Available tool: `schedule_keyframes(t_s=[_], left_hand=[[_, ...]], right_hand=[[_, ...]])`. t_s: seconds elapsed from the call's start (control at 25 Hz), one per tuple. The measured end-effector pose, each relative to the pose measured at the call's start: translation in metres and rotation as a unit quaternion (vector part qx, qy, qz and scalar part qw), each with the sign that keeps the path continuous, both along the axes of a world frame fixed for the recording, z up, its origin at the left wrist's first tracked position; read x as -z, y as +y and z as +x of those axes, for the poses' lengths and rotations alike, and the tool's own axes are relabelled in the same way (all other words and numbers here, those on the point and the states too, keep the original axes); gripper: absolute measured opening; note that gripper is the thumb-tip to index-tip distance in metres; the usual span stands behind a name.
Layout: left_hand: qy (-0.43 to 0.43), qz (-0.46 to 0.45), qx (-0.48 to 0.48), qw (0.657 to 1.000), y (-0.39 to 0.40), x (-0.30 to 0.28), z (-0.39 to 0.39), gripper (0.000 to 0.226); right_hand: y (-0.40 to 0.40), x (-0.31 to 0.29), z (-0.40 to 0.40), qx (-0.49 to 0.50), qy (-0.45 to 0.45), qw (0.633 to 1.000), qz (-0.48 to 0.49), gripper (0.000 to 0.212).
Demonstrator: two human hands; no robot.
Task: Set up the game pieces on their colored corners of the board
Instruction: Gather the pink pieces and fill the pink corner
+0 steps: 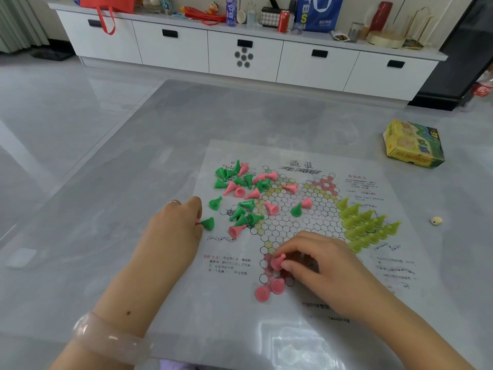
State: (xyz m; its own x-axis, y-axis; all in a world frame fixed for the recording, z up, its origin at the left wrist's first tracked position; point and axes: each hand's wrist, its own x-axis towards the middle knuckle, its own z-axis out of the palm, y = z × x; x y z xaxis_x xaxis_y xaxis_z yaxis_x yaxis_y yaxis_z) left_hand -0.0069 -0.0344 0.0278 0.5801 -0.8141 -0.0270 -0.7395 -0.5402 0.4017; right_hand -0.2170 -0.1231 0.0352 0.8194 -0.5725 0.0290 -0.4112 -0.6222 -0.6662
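While you work the near corner, here is the count.
Right hand (317, 260): pinched on a pink piece (277, 261) over the pink corner.
Left hand (177, 227): fingers closed on a green piece (208, 223).
Done: yellow-green pieces (366, 225) standing; two pink set (269, 289).
Left: the mixed pile (244, 186) on the board (293, 343).

a glossy grey floor (66, 108) reflects soft daylight. far beyond the fingers a long white cabinet (240, 52) with black drawer handles spans the wall, its top crowded with bottles, bags and cans.
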Motion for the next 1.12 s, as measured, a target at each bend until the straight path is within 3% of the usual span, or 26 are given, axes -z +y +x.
schedule_keyframes(t_s=[0.2,0.6,1.12], left_hand=[[0.057,-0.025,-0.011,0.998,0.008,-0.004,0.001,0.004],[0.206,-0.140,-0.050,0.967,0.012,-0.021,0.000,0.012],[0.222,-0.164,-0.061,0.959,0.010,-0.024,-0.003,0.016]], right_hand=[[-0.004,0.000,0.008,-0.031,0.018,0.999,0.024,0.012],[-0.006,0.004,0.009,-0.048,0.019,0.998,0.030,0.014],[-0.005,0.005,0.009,-0.054,0.029,0.998,0.035,0.014]])
